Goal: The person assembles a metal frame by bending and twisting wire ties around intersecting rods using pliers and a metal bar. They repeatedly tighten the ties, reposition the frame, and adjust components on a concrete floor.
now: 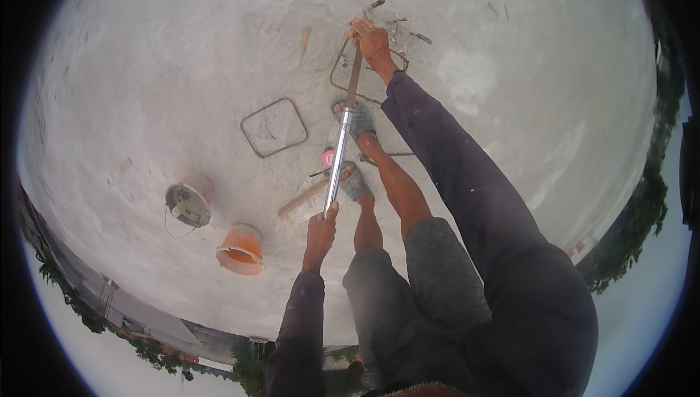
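I look down at a grey concrete slab (146, 91). My left hand (321, 228) grips the near end of a long shiny metal pipe (338, 158). The pipe runs away from me into a rusty bar section (354, 80). My right hand (372, 41) is closed at the far end of that bar, over a bent rebar loop (337, 76) lying on the slab. My two feet in grey sandals (355, 178) stand just beside the pipe.
A square rebar stirrup (274, 127) lies to the left of the pipe. An orange bucket (240, 250) and a grey, cement-caked bucket (189, 201) stand at lower left. A wooden stick (302, 198), a small pink object (328, 156) and loose rod scraps (420, 37) lie nearby.
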`<state>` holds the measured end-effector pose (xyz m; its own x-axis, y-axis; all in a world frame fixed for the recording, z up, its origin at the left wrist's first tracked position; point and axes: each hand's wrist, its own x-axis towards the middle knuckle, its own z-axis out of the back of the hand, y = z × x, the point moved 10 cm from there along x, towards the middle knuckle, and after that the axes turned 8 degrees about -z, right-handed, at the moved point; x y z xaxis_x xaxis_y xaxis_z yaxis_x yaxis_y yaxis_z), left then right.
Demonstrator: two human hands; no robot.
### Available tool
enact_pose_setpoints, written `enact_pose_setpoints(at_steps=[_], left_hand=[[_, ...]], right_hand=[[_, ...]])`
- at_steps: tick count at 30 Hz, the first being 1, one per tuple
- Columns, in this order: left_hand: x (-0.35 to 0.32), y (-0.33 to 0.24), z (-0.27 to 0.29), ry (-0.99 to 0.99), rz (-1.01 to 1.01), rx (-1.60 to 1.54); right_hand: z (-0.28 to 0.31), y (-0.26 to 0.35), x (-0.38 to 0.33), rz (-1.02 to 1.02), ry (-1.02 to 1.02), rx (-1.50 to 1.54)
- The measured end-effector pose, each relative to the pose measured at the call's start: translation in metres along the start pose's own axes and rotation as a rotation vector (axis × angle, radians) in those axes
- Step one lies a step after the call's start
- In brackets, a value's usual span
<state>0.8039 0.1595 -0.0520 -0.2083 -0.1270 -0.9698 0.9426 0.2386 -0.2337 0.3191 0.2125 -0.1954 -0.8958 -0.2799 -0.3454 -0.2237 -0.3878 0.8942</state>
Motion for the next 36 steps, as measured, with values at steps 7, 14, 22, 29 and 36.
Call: enact_pose_setpoints(at_steps=[7, 14, 22, 29, 36], left_hand=[[-0.019, -0.013, 0.004, 0.017, 0.076, 0.015], [-0.038, -0.048, 0.006, 0.023, 0.061, 0.038], [-0.045, -0.062, 0.003, 0.069, 0.13, 0.055], [-0.024, -0.028, 0.002, 0.082, 0.162, 0.105], [-0.025, -0.026, -0.001, 0.078, 0.171, 0.063]], right_hand=[[-0.002, 0.005, 0.008, 0.123, -0.137, -0.24], [0.007, 0.009, 0.015, -0.025, -0.108, -0.127], [0.009, 0.004, 0.021, -0.123, -0.063, 0.233], [0.042, -0.012, 0.003, -0.37, -0.015, 0.724], [0.127, -0.038, -0.083, -0.398, -0.232, 0.522]])
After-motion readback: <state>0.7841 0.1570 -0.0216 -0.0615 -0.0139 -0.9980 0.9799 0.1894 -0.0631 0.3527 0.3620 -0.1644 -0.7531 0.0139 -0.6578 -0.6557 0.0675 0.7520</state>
